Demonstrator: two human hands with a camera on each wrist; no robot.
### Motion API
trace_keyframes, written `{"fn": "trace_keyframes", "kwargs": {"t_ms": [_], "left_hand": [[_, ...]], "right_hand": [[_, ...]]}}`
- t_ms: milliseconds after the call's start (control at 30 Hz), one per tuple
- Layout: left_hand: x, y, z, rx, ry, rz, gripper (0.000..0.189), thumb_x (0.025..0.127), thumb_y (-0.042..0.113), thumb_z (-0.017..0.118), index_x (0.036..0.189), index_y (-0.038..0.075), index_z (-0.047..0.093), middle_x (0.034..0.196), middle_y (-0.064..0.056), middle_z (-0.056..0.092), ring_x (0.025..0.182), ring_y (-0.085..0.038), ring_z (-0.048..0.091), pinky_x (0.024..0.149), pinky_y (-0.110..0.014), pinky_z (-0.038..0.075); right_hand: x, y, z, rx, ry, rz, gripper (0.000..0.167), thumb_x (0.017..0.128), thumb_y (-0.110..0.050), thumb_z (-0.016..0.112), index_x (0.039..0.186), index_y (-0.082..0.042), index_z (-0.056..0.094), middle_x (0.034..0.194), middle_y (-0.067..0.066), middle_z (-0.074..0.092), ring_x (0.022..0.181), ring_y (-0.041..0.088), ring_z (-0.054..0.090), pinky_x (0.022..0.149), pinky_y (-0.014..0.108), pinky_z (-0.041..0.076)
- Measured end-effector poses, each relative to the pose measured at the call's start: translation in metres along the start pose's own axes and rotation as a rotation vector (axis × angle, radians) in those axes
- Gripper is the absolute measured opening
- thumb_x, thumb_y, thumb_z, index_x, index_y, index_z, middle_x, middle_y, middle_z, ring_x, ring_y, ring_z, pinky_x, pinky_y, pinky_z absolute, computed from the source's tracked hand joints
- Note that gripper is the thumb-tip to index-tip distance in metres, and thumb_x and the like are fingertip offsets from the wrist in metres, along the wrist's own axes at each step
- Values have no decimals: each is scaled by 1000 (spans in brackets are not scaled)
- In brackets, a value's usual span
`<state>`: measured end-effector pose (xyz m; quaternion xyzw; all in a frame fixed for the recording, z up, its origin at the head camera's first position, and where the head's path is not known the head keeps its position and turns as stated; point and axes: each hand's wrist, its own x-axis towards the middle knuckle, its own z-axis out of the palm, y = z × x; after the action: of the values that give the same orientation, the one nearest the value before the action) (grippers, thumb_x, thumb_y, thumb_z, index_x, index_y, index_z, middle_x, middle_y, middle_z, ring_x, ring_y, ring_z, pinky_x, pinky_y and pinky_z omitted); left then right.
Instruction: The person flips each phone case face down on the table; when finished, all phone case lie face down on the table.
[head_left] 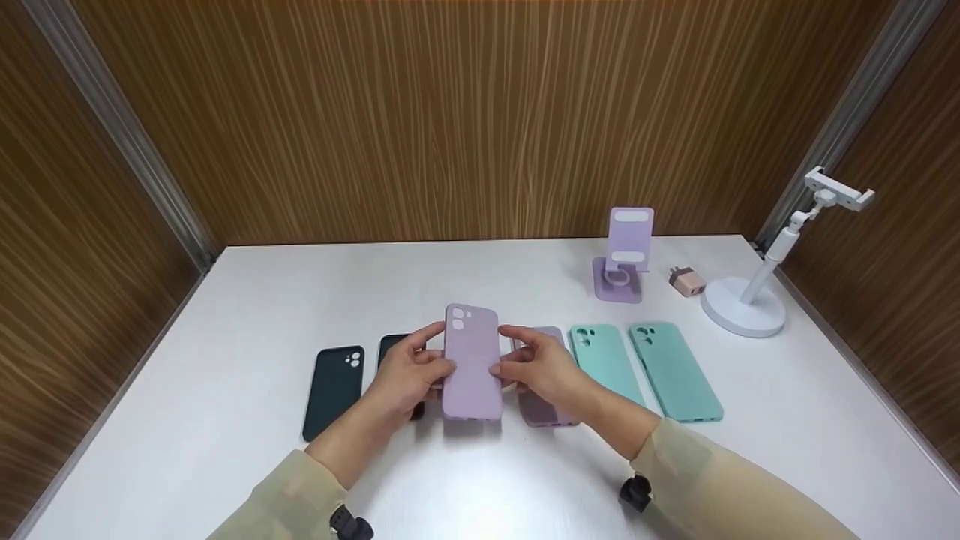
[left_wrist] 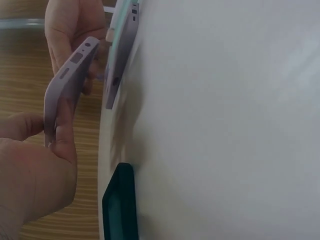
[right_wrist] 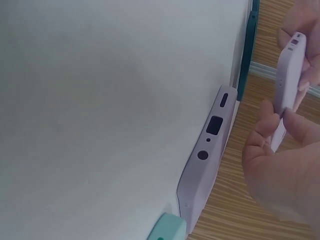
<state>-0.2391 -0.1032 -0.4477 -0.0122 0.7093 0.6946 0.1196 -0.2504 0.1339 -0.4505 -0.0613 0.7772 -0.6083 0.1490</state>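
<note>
Together, the left hand [head_left: 405, 375] and right hand [head_left: 544, 367] pinch a lilac phone case [head_left: 472, 367] between them above the table [head_left: 337, 292], its inside hard to make out; a mauve case [head_left: 551, 412] lies beneath the right grip.

White table [head_left: 300, 292], wood-grain back panel [head_left: 480, 120] along its back edge, matching left panel [head_left: 75, 262] and right panel [head_left: 892, 262] down the sides. Grey metal strips [head_left: 120, 120] run up from both back corners. Purple folding stand [head_left: 630, 234] upright near the back edge, toward the back-right corner: two pale pads on the plate, ring on the base. Pink-and-dark charger plug [head_left: 686, 281] just right of it, prongs toward the back edge. White phone holder [head_left: 782, 244] nearest the right edge: round base flat on the surface, pole tilted right, clamp on top.
</note>
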Motion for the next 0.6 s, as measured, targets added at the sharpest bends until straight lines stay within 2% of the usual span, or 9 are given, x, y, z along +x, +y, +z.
{"fn": "trace_keyframes", "kwargs": {"t_ms": [133,267,433,600], "left_hand": [[3,-6,-3,57,8,12,70,95,-1,73,159,14,50,111,-12,74,90,-22,71,76,-35,62],[6,-9,-4,104,33,7,67,93,-1,76,155,12,55,114,-13,69,92,-22,67,76,-32,59],[8,-13,-2,161,56,3,66,91,-1,78,153,12,58,117,-12,64,93,-22,63,74,-30,55],[9,-17,1,206,50,41,66,90,0,78,152,8,58,114,-13,65,92,-20,66,74,-30,57]], "right_hand": [[0,1,-4,11,-26,3,73,95,-9,80,160,-7,46,107,10,75,89,21,72,78,34,55],[1,3,-9,-4,-81,-22,78,94,-7,81,162,-5,43,111,13,73,94,21,71,85,33,58],[0,4,-15,-89,-119,-85,80,92,-6,82,162,-2,41,112,13,73,100,20,68,87,29,58],[0,7,-19,-188,-115,-151,79,92,-7,83,160,0,43,111,13,73,101,23,68,86,31,55]]}}
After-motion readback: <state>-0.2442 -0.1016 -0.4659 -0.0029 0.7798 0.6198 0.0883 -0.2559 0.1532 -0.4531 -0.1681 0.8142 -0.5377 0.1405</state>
